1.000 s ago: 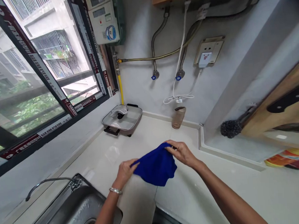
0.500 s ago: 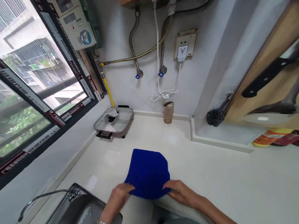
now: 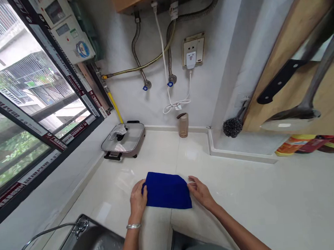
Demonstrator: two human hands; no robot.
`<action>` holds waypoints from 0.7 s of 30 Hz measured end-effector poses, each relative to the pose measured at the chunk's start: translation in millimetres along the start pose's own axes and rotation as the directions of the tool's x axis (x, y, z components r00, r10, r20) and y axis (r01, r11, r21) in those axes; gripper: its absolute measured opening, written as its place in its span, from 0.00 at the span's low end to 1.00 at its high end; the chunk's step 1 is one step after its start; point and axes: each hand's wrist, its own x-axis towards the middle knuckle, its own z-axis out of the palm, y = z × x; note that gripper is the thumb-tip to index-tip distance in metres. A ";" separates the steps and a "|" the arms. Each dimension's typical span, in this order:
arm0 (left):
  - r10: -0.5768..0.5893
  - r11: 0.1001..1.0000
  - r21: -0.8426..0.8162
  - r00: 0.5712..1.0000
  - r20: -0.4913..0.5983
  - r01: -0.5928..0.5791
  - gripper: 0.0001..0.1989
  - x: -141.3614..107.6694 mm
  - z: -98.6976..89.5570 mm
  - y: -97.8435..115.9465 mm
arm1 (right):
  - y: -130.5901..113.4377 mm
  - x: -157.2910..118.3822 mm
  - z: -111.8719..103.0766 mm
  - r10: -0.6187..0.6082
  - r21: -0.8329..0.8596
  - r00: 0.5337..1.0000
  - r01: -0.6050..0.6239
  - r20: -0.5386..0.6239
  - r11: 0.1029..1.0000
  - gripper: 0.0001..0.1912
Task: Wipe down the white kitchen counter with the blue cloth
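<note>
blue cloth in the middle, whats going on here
A person is handling the blue cloth over the pale counter, one hand at each side of it. The left hand holds its left edge; the right hand is at its right edge, though how firm that grip is cannot be told. The cloth is spread in a roughly rectangular shape. A lidded pan and a brownish cup stand farther back, with the sink at the near left.

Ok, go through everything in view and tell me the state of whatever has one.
Blue cloth: laid out flat
Left hand: gripping the cloth's left edge
Right hand: at its right edge, grip unclear
Square pan: glass lid on
Bottle: upright
White plug: in the socket
White cord: looped up
Tap: no water visibly running
</note>
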 end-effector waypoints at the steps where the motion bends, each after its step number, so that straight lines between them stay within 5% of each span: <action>1: -0.014 1.000 -0.001 1.000 -0.020 0.014 0.23 -0.6 18.3 6.1 | 10.1 -3.7 -9.9 -0.013 -0.038 0.999 0.011 -0.048 0.999 0.29; 3: -0.046 0.999 0.006 0.998 -0.039 0.046 0.25 -8.8 60.7 20.3 | 35.2 -17.5 -37.5 -0.111 -0.209 0.986 0.084 -0.124 0.974 0.28; 6: -0.145 0.985 0.079 0.987 -0.075 0.151 0.33 -24.3 123.9 42.3 | 80.6 -49.0 -89.2 -0.314 -0.576 0.939 0.180 -0.142 0.797 0.25; 9: -0.238 0.949 0.190 0.966 -0.098 0.253 0.40 -23.9 164.3 54.3 | 121.4 -84.9 -133.4 -0.406 -0.764 0.898 0.141 -0.168 0.629 0.26; 14: -0.045 0.966 0.257 0.999 -0.002 0.044 0.41 23.6 175.6 44.9 | 147.2 -113.0 -150.2 -0.355 -0.845 0.913 0.025 -0.198 0.535 0.28; 21: 0.117 0.943 0.295 0.983 0.141 -0.155 0.39 120.7 181.1 19.4 | 131.3 -57.0 -130.8 -0.364 -0.857 0.896 -0.036 -0.255 0.513 0.28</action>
